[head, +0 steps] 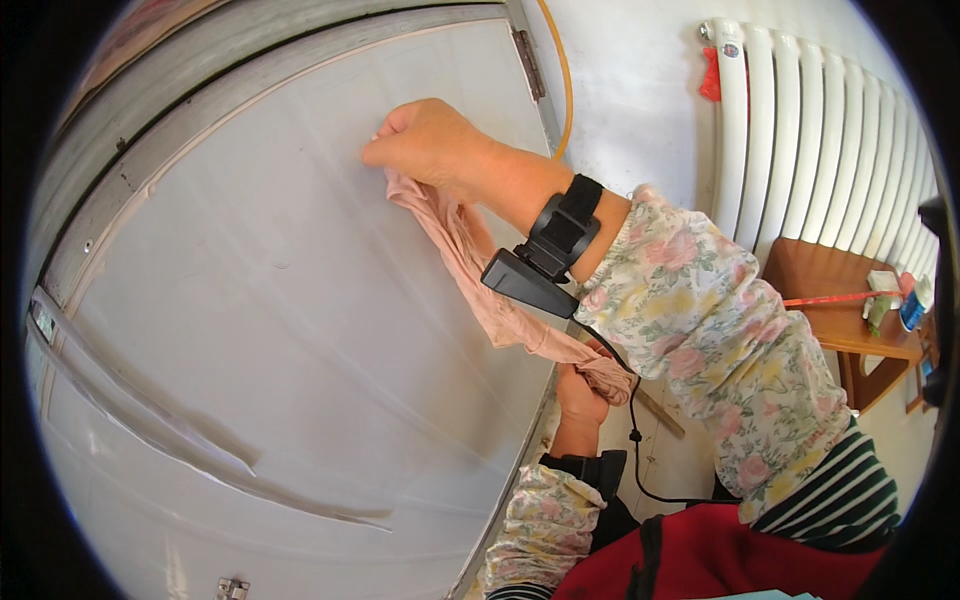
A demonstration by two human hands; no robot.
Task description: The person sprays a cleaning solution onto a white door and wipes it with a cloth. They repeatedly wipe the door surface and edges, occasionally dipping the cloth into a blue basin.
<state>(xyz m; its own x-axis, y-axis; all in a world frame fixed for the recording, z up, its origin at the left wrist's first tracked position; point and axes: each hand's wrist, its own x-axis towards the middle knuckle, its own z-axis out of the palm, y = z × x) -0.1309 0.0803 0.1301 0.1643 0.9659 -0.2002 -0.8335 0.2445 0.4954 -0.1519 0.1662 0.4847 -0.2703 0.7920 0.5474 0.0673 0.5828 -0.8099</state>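
A light grey door panel (285,300) fills the left and middle of the head view. My right hand (427,142), with a black strap at its wrist, is closed on one end of a twisted pink cloth (480,292) in front of the upper part of the panel. From there the cloth hangs down to my left hand (581,397), which grips its bunched lower end near the panel's edge. Part of my left hand's fingers is hidden behind the cloth. Both forearms wear floral sleeve covers.
A white radiator (784,135) stands against the wall at the upper right. Below it, a wooden stool (825,300) bears small items. A yellow hose (566,75) runs beside the door's rusty hinge (529,66). Black cable (637,469) hangs from my right wrist. Loose strips (187,457) protrude at the left.
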